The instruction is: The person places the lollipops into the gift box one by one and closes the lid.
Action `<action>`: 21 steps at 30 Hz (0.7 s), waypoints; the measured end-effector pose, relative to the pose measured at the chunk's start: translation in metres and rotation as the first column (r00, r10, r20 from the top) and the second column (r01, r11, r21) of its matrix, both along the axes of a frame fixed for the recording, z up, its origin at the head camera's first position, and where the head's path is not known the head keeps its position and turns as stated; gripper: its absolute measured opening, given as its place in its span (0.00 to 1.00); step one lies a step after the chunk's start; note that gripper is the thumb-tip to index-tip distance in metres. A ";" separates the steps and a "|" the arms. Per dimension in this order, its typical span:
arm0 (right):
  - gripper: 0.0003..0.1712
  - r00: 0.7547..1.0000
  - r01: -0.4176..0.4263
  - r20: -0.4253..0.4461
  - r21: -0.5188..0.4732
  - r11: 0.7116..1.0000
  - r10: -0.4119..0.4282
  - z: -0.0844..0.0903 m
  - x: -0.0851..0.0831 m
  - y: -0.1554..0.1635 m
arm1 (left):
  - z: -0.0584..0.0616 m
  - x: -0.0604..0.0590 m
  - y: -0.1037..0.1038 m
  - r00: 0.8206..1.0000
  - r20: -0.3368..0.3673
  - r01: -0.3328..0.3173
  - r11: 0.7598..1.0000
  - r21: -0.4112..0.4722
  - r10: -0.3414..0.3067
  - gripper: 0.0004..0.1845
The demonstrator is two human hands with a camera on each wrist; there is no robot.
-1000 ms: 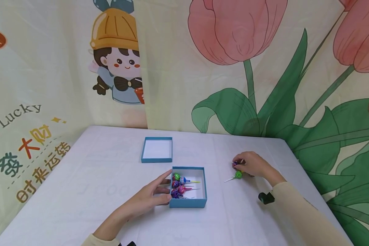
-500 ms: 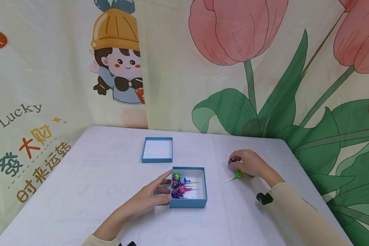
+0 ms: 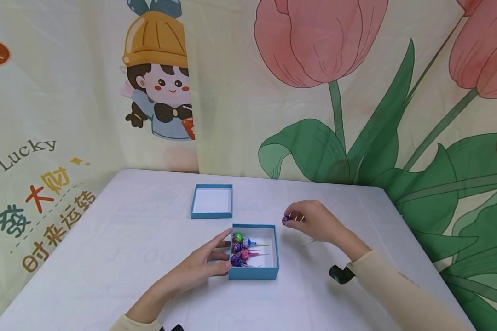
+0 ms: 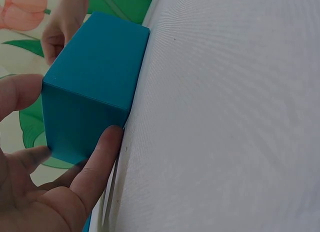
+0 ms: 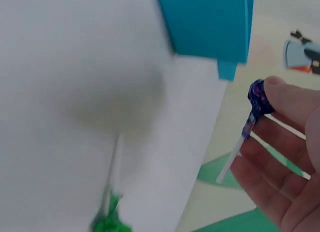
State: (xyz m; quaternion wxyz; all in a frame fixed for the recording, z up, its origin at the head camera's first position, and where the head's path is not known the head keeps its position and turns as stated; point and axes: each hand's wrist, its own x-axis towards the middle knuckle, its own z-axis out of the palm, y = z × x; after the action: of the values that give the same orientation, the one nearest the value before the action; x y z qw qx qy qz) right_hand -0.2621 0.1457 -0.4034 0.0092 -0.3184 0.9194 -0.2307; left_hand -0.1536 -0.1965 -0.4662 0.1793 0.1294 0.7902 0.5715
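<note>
Head view: a leftward carry over the last second, across the white cloth-covered table [image 3: 149,216] toward the open square teal box with white lining [image 3: 253,274], apparently cardboard.
Dark purple shiny-wrapped ball lollipop on a white stick [image 5: 252,114]: now aloft, outside the box, near its far right corner, head leading to the left.
Right hand [image 3: 319,223]: narrow, pinching the wrapped head between thumb and fingers; moved left since a second ago.
Left hand [image 3: 194,264]: spread wide, touching the left side of the box, apparently to steady it; unmoved.
Cluster of green, blue, pink and purple wrapped lollipops [image 3: 244,255]: bunched inside the box, heads near the left wall, sticks toward the right; unchanged.
Bright green wrapped ball lollipop with a white stick [image 5: 111,219]: left lying on the cloth; in the head view, now hidden by the right hand except for the stick.
Shallow square teal lid with white inside [image 3: 211,215]: open side up beyond the box, slightly left; unmoved.
Meaning for the work: judged mid-carry, lifted clear but not yet among the boxed sweets; at least one remaining outside, with more under the hand impossible to tell.
</note>
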 end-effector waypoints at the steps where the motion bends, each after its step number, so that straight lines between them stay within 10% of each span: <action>1: 0.10 1.000 -0.004 -0.002 -0.006 1.000 0.004 0.002 0.003 -0.005 | 0.000 0.000 0.000 1.000 0.000 0.001 1.000 0.001 -0.001 0.46; 21: 0.12 0.997 -0.074 0.034 -0.066 0.995 0.076 0.006 0.038 -0.061 | -0.001 -0.001 -0.001 1.000 -0.001 0.003 1.000 0.001 -0.003 0.46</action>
State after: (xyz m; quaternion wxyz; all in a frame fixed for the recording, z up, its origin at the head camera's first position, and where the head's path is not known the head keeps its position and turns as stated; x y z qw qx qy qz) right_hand -0.2238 0.0843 -0.3971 0.0243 -0.3485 0.8985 -0.2658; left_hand -0.1543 -0.1972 -0.4673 0.1794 0.1309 0.7899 0.5716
